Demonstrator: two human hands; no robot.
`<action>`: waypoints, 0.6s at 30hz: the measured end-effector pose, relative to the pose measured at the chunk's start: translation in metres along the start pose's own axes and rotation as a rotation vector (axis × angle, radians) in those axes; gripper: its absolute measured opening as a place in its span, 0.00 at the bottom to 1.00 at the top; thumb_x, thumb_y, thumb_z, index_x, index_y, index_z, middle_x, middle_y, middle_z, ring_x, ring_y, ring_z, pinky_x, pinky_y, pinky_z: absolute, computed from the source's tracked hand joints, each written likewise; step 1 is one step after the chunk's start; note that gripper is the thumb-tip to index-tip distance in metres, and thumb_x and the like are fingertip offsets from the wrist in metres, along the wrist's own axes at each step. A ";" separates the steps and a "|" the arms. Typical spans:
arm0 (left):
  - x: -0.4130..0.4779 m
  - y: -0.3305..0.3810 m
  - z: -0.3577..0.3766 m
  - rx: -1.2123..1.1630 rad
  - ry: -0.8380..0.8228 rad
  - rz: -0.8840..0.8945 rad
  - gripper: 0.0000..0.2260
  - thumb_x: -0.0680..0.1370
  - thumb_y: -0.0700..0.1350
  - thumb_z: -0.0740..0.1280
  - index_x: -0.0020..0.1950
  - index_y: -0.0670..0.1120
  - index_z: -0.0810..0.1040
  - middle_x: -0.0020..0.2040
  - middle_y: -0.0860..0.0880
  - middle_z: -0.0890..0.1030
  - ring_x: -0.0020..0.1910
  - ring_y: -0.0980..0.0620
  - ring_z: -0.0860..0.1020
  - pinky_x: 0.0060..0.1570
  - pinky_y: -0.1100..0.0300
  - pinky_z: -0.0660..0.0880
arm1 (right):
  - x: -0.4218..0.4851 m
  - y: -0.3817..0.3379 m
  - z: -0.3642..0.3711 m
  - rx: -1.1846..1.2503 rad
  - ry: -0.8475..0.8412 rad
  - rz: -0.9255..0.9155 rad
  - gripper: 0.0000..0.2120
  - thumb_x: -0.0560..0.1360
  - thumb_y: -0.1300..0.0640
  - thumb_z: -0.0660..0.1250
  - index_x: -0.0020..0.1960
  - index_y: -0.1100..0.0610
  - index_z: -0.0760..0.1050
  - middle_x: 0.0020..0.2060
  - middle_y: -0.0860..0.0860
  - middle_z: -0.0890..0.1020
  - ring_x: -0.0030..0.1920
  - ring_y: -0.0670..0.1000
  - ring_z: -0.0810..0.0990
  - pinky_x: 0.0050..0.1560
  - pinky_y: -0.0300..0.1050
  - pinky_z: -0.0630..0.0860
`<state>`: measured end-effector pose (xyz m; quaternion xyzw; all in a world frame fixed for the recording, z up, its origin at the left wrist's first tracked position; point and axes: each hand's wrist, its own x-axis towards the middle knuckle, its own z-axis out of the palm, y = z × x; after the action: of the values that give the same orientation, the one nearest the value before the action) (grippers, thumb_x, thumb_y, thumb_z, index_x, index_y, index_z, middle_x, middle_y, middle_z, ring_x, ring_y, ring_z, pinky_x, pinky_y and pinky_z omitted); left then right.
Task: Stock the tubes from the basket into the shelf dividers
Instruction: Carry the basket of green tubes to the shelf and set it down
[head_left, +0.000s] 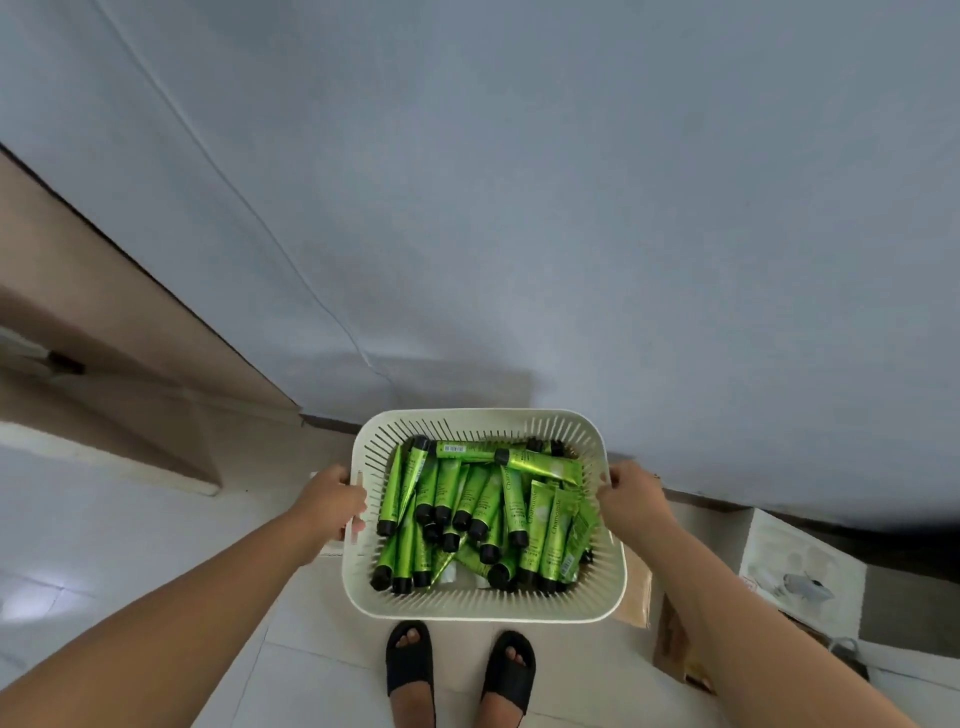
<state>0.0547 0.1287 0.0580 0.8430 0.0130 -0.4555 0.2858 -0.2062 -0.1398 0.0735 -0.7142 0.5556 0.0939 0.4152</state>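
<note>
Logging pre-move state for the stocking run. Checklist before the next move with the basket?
1. Left hand grips the basket at its left rim: ok.
2. Right hand grips the right rim: ok.
3. Tubes all lie inside the walls, none over the rim: ok.
4. Shelf dividers in sight: not ok, only a bare wall ahead.
5. Floor on the right free of obstacles: not ok, a cardboard box stands near the right foot.
6. Floor behind the person: cannot tell, out of view.
</note>
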 end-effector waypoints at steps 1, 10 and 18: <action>-0.014 -0.005 -0.014 0.008 0.013 0.017 0.10 0.75 0.34 0.62 0.53 0.42 0.78 0.50 0.36 0.83 0.36 0.44 0.81 0.40 0.49 0.80 | -0.010 -0.014 -0.002 -0.042 -0.014 -0.027 0.11 0.76 0.66 0.59 0.36 0.60 0.74 0.30 0.55 0.78 0.32 0.54 0.76 0.32 0.42 0.68; -0.128 -0.062 -0.144 -0.177 0.239 0.029 0.07 0.74 0.33 0.64 0.51 0.38 0.78 0.43 0.35 0.84 0.34 0.42 0.84 0.45 0.39 0.82 | -0.087 -0.146 0.012 -0.118 -0.077 -0.282 0.07 0.72 0.65 0.62 0.43 0.65 0.79 0.35 0.60 0.84 0.41 0.62 0.84 0.43 0.55 0.81; -0.235 -0.145 -0.220 -0.471 0.498 -0.032 0.02 0.75 0.32 0.64 0.47 0.36 0.74 0.35 0.37 0.78 0.29 0.40 0.80 0.31 0.51 0.79 | -0.149 -0.270 0.061 -0.214 -0.254 -0.593 0.08 0.69 0.66 0.62 0.42 0.68 0.78 0.34 0.62 0.84 0.36 0.63 0.85 0.43 0.63 0.83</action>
<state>0.0436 0.4148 0.2645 0.8388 0.2005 -0.2247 0.4536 -0.0049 0.0193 0.2553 -0.8669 0.2544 0.1151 0.4129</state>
